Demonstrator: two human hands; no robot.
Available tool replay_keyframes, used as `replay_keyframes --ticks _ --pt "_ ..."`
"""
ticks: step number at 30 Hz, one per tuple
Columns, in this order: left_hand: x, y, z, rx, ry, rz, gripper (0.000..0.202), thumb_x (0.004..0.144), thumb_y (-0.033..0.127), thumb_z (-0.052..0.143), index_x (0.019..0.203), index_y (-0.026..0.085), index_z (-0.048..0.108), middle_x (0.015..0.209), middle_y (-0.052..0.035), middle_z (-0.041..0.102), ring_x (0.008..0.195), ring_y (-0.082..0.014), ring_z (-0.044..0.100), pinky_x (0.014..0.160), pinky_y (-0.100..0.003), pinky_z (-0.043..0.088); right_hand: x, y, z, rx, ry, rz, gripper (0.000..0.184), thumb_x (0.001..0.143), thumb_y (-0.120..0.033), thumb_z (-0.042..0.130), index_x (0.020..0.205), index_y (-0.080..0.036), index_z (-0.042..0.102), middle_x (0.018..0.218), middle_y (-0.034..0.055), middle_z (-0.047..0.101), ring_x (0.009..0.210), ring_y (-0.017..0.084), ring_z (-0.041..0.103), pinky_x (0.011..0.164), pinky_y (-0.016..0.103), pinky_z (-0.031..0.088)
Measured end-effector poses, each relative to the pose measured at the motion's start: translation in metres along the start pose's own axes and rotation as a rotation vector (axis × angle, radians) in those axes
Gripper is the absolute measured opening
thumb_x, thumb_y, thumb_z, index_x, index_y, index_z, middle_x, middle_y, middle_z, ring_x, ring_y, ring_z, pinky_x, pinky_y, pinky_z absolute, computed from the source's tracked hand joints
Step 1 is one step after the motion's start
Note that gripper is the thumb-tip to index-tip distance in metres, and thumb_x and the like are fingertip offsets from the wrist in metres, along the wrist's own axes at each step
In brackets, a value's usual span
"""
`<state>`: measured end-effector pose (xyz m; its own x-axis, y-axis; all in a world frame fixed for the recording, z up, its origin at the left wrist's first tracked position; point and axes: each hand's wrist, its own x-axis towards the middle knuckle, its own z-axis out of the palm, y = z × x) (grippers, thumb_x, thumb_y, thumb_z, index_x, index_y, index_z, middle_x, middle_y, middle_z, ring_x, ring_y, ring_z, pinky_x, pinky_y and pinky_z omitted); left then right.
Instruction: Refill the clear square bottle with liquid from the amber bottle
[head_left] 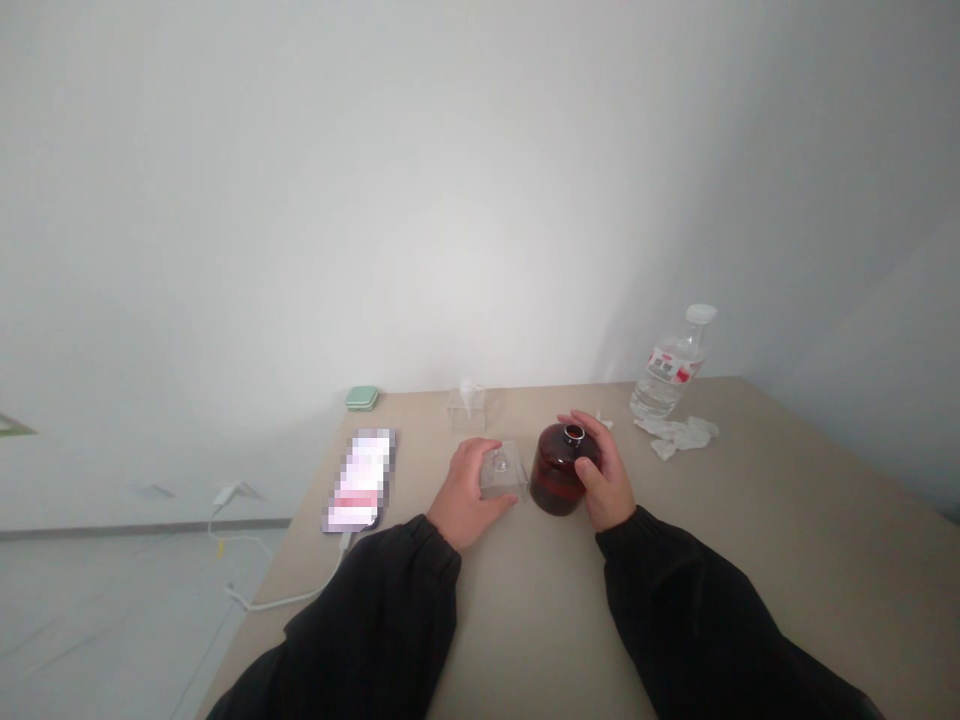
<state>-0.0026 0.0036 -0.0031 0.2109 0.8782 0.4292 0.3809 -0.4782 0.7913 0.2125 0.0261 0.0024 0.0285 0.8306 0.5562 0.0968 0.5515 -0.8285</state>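
Observation:
My left hand (471, 492) lies over a small square transparent glass container (504, 476), its fingers wrapped across the top. Just to the right stands a dark amber glass bottle (559, 468) with an open round neck. My right hand (601, 472) curves around the bottle's right side and shoulder. The two objects sit almost touching on the beige table (570, 590). A similar transparent glass container (466, 408) stands farther back, with something white at its top.
A smartphone (360, 480) with a pixelated screen lies left, its white cable (285, 602) trailing over the table edge. A green flat case (361, 398) sits at the back corner. A plastic water bottle (671, 362) and crumpled white tissues (675, 434) lie right.

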Motion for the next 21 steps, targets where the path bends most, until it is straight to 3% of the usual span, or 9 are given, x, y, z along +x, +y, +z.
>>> replay_keyframes --ticks 3,5,9,21 --pt "0.0002 0.0008 0.0002 0.0 -0.006 0.001 0.061 0.069 0.015 0.073 0.123 0.024 0.045 0.122 -0.008 0.047 0.118 -0.0264 0.046 0.106 -0.048 0.035 0.0 0.0017 0.0007 -0.003 -0.01 0.04 0.064 0.081 -0.062 0.055 0.133 -0.024 0.046 0.125 0.0109 0.06 0.112 0.029 0.058 0.1 0.046 0.042" --pt "0.0002 0.0006 0.0003 0.0 -0.005 0.005 0.061 0.069 0.015 0.073 0.123 0.024 0.046 0.122 -0.0079 0.047 0.118 -0.0266 0.046 0.106 -0.049 0.035 0.0005 0.003 0.0007 -0.04 0.005 0.059 0.06 0.082 -0.062 0.053 0.127 -0.023 0.052 0.121 0.0105 0.062 0.109 0.029 0.059 0.097 0.046 0.044" --pt "0.0002 0.0 0.0001 -0.001 -0.003 0.003 0.062 0.069 0.015 0.073 0.123 0.024 0.046 0.122 -0.0078 0.047 0.118 -0.0264 0.046 0.106 -0.049 0.035 0.0015 0.0039 0.0018 -0.09 0.057 0.034 0.052 0.083 -0.061 0.052 0.116 -0.021 0.059 0.114 0.0097 0.063 0.107 0.03 0.058 0.096 0.045 0.044" --pt "-0.0004 -0.0003 -0.0001 0.018 -0.014 0.003 0.061 0.07 0.015 0.073 0.123 0.023 0.045 0.121 -0.0078 0.047 0.117 -0.0252 0.046 0.106 -0.047 0.035 0.0016 0.0008 0.0042 -0.09 0.07 0.009 0.047 0.083 -0.057 0.053 0.113 -0.021 0.06 0.109 0.009 0.063 0.101 0.028 0.06 0.093 0.044 0.044"
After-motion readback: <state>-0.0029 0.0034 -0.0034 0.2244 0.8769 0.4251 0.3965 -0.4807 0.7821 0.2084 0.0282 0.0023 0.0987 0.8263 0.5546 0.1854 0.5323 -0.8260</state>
